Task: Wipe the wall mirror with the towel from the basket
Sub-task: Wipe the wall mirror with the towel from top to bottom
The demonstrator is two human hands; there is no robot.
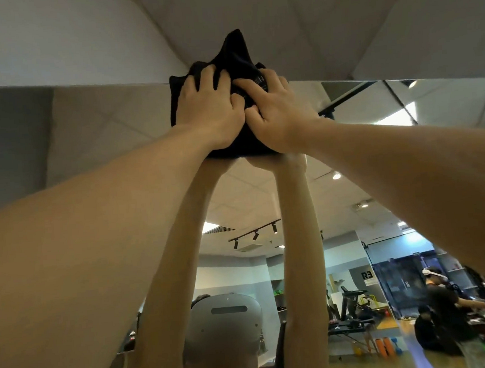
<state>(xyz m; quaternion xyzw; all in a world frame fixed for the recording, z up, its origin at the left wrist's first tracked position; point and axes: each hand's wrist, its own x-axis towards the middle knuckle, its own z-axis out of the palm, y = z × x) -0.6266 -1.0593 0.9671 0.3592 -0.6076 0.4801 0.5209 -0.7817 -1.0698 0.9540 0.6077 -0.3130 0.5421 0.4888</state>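
Hands pressed side by side on a dark towel (236,68) at the top edge of the wall mirror (92,129). The left hand (210,108) and the right hand (276,111) touch at the thumbs, fingers spread and curled into the cloth, each clamped on it against the glass. The towel lies bunched under both palms; one peak pokes up past the fingertips onto the wall above, and a fold hangs just below the wrists. For a clean stroke, pressure should probably stay even across both palms, the cloth kept flat rather than wadded, and the pass drawn downward from this edge in overlapping bands so that no strip is missed. At full reach the grip is likely weak, so the towel could slip. The arms' reflection meets the hands beneath the cloth.
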